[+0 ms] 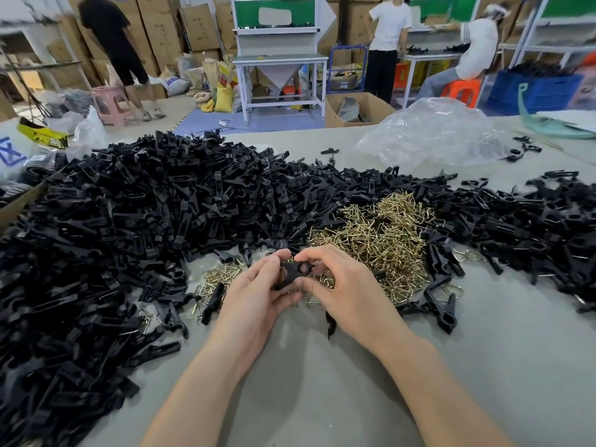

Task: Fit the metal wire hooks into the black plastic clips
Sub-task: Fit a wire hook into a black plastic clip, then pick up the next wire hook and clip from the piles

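Near the table (322,398) edge, I see left hand (254,295) and right hand (350,285) pinching one black plastic clip (292,273), wire hooks (380,233) heaped just beyond the right.

Bright even light, soft shadows, edges warped

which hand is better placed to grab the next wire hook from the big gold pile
Right, probably. The right hand lies next to the big pile of wire hooks, which spreads beyond it and to its right. The left hand is farther off. Both pinch the black clip.
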The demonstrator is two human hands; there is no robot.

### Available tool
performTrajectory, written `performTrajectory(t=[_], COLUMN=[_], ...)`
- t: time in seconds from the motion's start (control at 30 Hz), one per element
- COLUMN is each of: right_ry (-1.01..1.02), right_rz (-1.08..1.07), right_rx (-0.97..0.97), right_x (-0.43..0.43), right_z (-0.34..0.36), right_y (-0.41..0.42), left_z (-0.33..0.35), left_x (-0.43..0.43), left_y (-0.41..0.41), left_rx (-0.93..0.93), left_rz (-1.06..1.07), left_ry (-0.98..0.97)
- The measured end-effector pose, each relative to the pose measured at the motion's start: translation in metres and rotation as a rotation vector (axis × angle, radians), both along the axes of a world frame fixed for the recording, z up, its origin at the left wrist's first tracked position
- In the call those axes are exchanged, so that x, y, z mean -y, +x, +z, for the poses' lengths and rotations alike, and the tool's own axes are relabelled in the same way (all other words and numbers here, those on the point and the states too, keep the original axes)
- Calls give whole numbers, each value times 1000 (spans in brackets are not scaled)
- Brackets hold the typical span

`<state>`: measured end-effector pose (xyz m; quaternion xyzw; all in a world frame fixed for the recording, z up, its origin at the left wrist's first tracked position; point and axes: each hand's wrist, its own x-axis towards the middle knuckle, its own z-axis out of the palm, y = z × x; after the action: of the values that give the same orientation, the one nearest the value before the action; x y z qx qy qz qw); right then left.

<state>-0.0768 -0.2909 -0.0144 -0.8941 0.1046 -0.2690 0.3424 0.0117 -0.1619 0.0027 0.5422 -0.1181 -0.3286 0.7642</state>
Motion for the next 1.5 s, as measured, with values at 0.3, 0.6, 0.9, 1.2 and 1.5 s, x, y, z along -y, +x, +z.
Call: performTrajectory(t=[0.3,0.6,0.9,1.2,1.5], right_ry=[-10,776,472,-148,-111], right_rz=[-34,-558,-703,-325,-299], right_rx=[37,708,440,209,199], right_x=[2,110,50,-29,-18], right_z=[1,69,44,6,-2], right_y=[-11,-58,-35,18,17], left_z=[-3,-6,-9,-29,-24], left_x=[4,4,-10,-37,-29], left_y=[-1,-1,-7,24,31], left_rx=[28,18,805,1111,1283], left_rz=[3,-1,279,466,340], left_ry=[-11,-13,336,1288,1170])
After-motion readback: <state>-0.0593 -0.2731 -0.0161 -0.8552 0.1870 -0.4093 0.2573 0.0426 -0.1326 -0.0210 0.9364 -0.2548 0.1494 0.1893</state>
